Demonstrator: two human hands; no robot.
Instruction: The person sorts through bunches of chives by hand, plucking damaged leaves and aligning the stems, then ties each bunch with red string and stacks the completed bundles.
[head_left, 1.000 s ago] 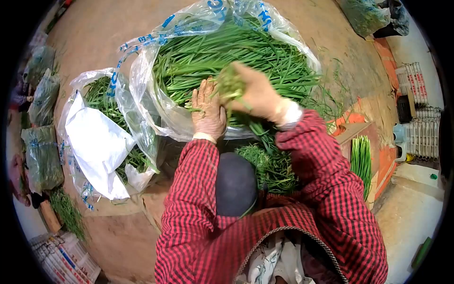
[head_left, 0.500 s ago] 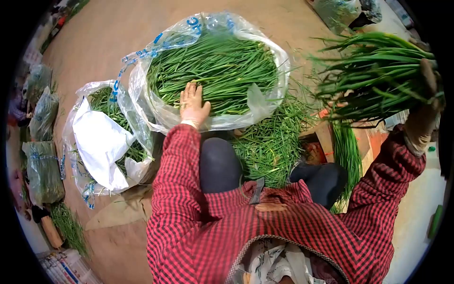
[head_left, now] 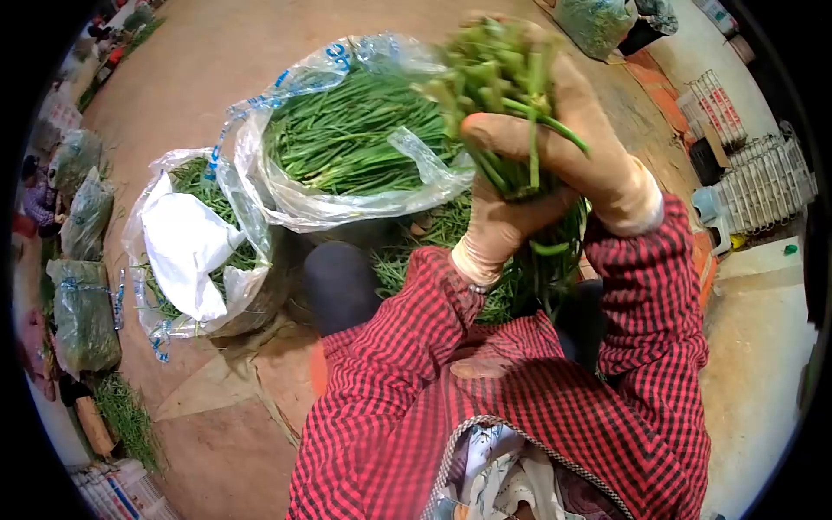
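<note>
Standing on the left, a smaller clear bag (head_left: 247,305) with a white sheet (head_left: 186,251) over it sits beside a larger clear bag (head_left: 364,211) of green stalks (head_left: 347,130), whose near right rim lies next to the hands. The left hand (head_left: 507,224) is curled against the lower part of a green bunch (head_left: 511,82); how tightly its fingers close cannot be told. The bunch is raised near the camera, its long axis roughly upright, thick ends up, leaves hanging toward the lap. The right hand (head_left: 598,160), nearer the thick ends, wraps it firmly, thumb in front. Rightward, open floor (head_left: 648,143) leaves room before the white racks (head_left: 767,186).
</note>
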